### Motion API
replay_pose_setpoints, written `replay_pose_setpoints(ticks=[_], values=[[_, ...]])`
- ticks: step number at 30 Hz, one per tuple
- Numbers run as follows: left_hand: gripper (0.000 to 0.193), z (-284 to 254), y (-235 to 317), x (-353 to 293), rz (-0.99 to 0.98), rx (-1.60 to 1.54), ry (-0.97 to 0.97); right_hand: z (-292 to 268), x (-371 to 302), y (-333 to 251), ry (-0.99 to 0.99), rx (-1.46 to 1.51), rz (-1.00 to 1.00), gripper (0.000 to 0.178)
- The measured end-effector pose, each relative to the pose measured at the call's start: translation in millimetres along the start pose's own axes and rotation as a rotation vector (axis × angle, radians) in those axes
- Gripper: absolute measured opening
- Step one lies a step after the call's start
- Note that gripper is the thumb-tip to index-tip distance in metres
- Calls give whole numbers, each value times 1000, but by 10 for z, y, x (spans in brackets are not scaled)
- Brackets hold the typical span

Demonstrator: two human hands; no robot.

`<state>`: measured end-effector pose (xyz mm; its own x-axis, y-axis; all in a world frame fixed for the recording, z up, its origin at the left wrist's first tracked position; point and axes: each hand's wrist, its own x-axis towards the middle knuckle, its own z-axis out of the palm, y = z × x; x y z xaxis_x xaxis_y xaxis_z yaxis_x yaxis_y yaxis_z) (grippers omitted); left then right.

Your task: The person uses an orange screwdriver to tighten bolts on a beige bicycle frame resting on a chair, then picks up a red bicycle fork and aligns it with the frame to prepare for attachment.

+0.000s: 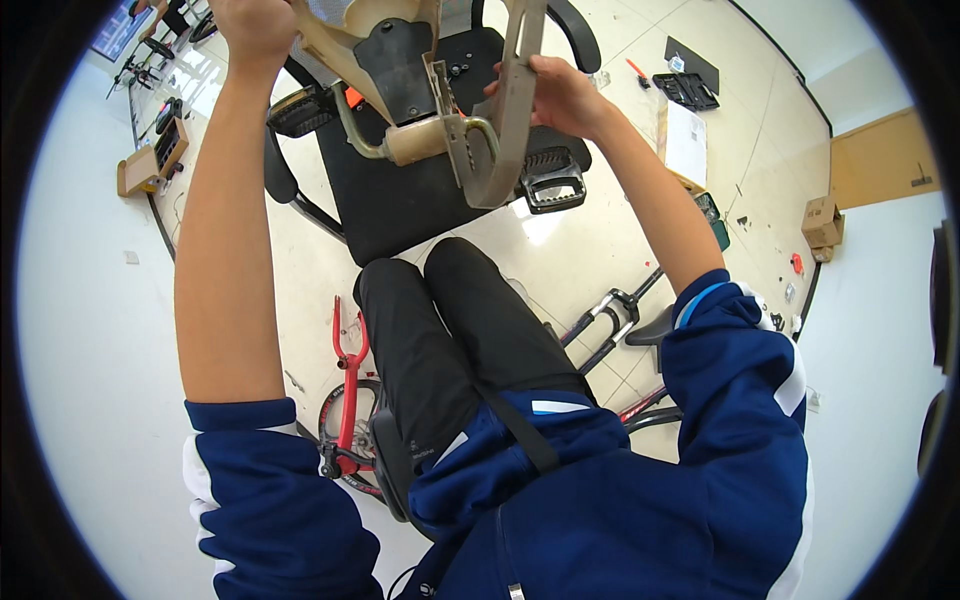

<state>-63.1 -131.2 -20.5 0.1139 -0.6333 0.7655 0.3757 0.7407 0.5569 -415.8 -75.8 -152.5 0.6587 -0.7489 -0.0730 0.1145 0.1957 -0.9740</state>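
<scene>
A small beige bicycle frame (415, 142) is held up over the seat of a black office chair (370, 200). My left hand (258, 28) is closed at the frame's upper left part, cut off by the picture's top edge. My right hand (562, 97) grips the grey-brown curved chain guard (500, 165), thumb on its edge and fingers partly hidden behind it. A bent crank arm (357, 128) leads to a black pedal (300, 112) on the left. Another black pedal (553, 182) sits right of the guard. Small dark parts (458, 70) lie on the chair.
A red bicycle frame (350, 400) stands low at left beside my legs. At lower right are a bicycle fork (610, 325) and a saddle (652, 328). An open toolbox (687, 90), a white-topped box (685, 145) and cartons (822, 222) occupy the right floor.
</scene>
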Motion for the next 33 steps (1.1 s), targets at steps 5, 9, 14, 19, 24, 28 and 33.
replay_pose_setpoints(ticks=[5,9,14,19,24,28,33], values=[[28,186,29,-8,3,43,-72,-20,243,-197,-9,-217,1,81],[27,319,3,-39,5,132,-91,132,281,-288,-47,-267,-57,90],[26,164,-180,16,-105,-111,-21,191,214,-247,-12,-318,-202,96],[23,849,355,-189,148,432,-208,141,70,-193,44,-364,-333,98],[20,750,436,-181,35,360,-107,303,105,-269,-6,-401,-438,104],[18,-122,54,25,-108,-158,-59,406,174,-312,-44,-450,-484,120],[17,648,430,-217,-10,323,-52,383,140,-271,31,-577,-494,118]])
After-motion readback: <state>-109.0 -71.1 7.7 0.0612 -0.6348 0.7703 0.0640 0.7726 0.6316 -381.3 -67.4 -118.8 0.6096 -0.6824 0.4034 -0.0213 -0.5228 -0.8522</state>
